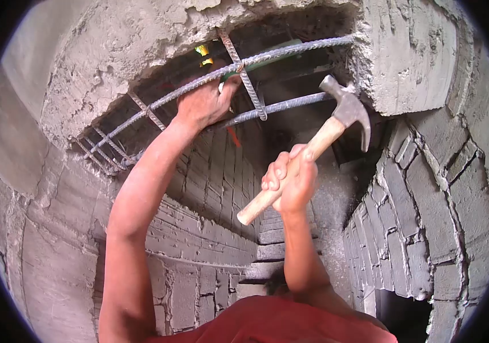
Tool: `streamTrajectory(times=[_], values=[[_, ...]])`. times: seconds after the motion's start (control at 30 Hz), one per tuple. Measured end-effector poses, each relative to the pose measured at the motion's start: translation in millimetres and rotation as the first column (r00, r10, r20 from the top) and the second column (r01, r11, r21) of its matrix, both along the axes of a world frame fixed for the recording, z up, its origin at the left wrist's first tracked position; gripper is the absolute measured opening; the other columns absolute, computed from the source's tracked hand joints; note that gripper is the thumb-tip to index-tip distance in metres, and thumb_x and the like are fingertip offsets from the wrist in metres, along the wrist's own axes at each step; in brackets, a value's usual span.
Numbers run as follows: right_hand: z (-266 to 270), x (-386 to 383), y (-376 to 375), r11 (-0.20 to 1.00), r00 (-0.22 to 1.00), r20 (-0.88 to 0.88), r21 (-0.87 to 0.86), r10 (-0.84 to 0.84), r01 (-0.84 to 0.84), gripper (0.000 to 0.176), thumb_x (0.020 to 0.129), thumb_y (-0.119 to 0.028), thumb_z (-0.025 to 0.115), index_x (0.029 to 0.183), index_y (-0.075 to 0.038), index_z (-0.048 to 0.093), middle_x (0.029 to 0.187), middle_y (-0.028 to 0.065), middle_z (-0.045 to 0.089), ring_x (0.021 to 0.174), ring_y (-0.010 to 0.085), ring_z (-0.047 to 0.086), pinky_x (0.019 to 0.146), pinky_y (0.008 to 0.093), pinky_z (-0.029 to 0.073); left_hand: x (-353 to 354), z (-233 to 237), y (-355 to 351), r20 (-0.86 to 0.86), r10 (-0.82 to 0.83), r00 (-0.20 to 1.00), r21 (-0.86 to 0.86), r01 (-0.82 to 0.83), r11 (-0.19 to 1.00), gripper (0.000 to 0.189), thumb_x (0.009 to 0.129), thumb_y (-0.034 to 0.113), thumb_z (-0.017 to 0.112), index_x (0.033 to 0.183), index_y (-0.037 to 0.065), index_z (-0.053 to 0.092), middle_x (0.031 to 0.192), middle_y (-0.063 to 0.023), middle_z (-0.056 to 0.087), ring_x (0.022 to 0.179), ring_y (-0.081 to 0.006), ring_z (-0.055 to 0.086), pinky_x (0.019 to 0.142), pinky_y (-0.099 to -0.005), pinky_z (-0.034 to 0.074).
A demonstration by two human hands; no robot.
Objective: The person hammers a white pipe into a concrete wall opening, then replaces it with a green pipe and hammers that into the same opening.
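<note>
My right hand [293, 178] is wrapped round the wooden handle of a claw hammer [325, 137]. Its metal head points up and right, close to the broken concrete edge. My left hand [205, 104] reaches into the opening between the steel reinforcing bars [279, 55], at the lower bar. Its thumb is bent beside the upper bar and the other fingers are mostly hidden. What they grip I cannot make out. Behind the upper bar runs a green strip [281, 51], next to the thumb. A small yellow piece [203, 52] shows in the dark gap above this hand.
Rough concrete [107, 51] with a broken edge borders the opening, and a concrete block [407, 63] stands at its right. Short cross bars [233, 48] cross the long ones. Block walls [410, 217] rise on both sides of steps [273, 251] below. A red-orange scrap [233, 137] hangs under the bars.
</note>
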State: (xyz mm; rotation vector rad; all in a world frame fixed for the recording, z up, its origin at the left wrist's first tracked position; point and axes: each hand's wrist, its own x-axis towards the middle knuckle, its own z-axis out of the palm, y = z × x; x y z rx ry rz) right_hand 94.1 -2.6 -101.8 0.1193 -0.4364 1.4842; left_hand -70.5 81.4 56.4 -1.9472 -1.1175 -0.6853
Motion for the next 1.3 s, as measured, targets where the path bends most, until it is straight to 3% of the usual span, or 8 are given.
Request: streamTrajectory(times=[0.23, 0.33, 0.43, 0.53, 0.73, 0.8, 0.93, 1.3], values=[[-18.2, -9.7, -4.3, 0.998, 0.999, 0.037, -0.061, -0.003, 0.005, 0.034, 0.103, -0.043, 0.044, 0.092, -0.011, 0.044, 0.062, 0.0049, 0.045, 0.043, 0.0138, 0.046, 0.041, 0.0311, 0.045, 7.5, 5.6, -11.6, 0.108, 0.049, 0.993, -0.194, -0.027, 0.981, 0.031, 0.097, 0.038, 0.057, 0.108, 0.011, 0.067, 0.081, -0.0188, 0.067, 0.074, -0.0423, 0.064, 0.066, -0.0513, 0.05], [-9.7, -11.1, -8.2, 0.994, 0.992, 0.089, -0.049, -0.094, 0.098, 0.035, 0.103, -0.043, 0.045, 0.09, -0.01, 0.043, 0.063, 0.0048, 0.046, 0.043, 0.0138, 0.046, 0.042, 0.0308, 0.046, 6.4, 8.0, -10.1, 0.026, 0.11, 0.994, -0.208, -0.102, 0.973, 0.033, 0.097, 0.039, 0.057, 0.11, 0.01, 0.065, 0.082, -0.0204, 0.067, 0.079, -0.0431, 0.065, 0.068, -0.0525, 0.05], [3.4, -26.6, -4.6, 0.918, 0.917, -0.04, 0.015, -0.396, 0.397, 0.033, 0.102, -0.048, 0.045, 0.097, -0.015, 0.041, 0.063, 0.0033, 0.044, 0.045, 0.0145, 0.045, 0.044, 0.0319, 0.046, 4.5, 10.9, -7.0, 0.03, 0.125, 0.992, -0.226, -0.115, 0.967, 0.035, 0.097, 0.043, 0.057, 0.112, 0.012, 0.061, 0.083, -0.0204, 0.067, 0.076, -0.0441, 0.064, 0.065, -0.0528, 0.052], [28.8, -36.8, -2.8, 0.884, 0.876, -0.132, -0.012, -0.464, 0.467, 0.035, 0.101, -0.05, 0.046, 0.099, -0.016, 0.04, 0.064, 0.0033, 0.045, 0.046, 0.0145, 0.046, 0.045, 0.0326, 0.046, 0.1, 10.3, -0.6, -0.07, 0.105, 0.992, -0.17, -0.116, 0.979, 0.035, 0.097, 0.047, 0.055, 0.107, 0.013, 0.058, 0.077, -0.02, 0.065, 0.073, -0.042, 0.066, 0.059, -0.0515, 0.051], [31.7, -40.0, 0.3, 0.924, 0.925, 0.005, 0.053, -0.38, 0.379, 0.029, 0.101, -0.036, 0.045, 0.093, -0.009, 0.039, 0.066, 0.005, 0.047, 0.048, 0.0141, 0.048, 0.046, 0.0317, 0.048, 3.2, 15.9, -2.7, 0.155, 0.135, 0.979, -0.387, -0.065, 0.92, 0.027, 0.098, 0.032, 0.057, 0.108, 0.009, 0.067, 0.083, -0.0229, 0.067, 0.072, -0.0456, 0.064, 0.061, -0.0522, 0.051], [26.7, -36.0, 0.0, 0.935, 0.926, 0.125, 0.058, -0.356, 0.351, 0.029, 0.101, -0.034, 0.046, 0.09, -0.008, 0.039, 0.065, 0.0052, 0.047, 0.046, 0.0139, 0.048, 0.044, 0.0311, 0.047, -5.8, 7.1, 2.6, 0.096, 0.131, 0.987, -0.34, -0.091, 0.936, 0.042, 0.099, 0.047, 0.052, 0.108, 0.009, 0.066, 0.085, -0.0216, 0.069, 0.08, -0.0422, 0.066, 0.07, -0.0506, 0.052], [9.7, -32.2, -6.6, 0.95, 0.941, 0.156, -0.035, -0.3, 0.309, 0.028, 0.101, -0.033, 0.048, 0.09, -0.008, 0.042, 0.064, 0.0051, 0.048, 0.045, 0.0139, 0.048, 0.043, 0.0308, 0.046, -5.3, 8.3, -17.0, 0.109, 0.191, 0.975, -0.35, -0.143, 0.926, 0.043, 0.098, 0.048, 0.051, 0.111, 0.01, 0.065, 0.092, -0.0214, 0.069, 0.083, -0.0421, 0.067, 0.073, -0.0521, 0.053], [15.0, -41.2, -3.0, 0.947, 0.947, -0.006, -0.016, -0.321, 0.321, 0.025, 0.102, -0.032, 0.047, 0.094, -0.009, 0.042, 0.063, 0.0049, 0.047, 0.047, 0.0141, 0.049, 0.045, 0.0312, 0.047, 9.6, 11.4, -27.7, 0.187, 0.306, 0.933, -0.307, -0.241, 0.921, 0.041, 0.099, 0.047, 0.05, 0.109, 0.01, 0.065, 0.086, -0.0229, 0.068, 0.082, -0.0453, 0.064, 0.072, -0.0545, 0.051]])
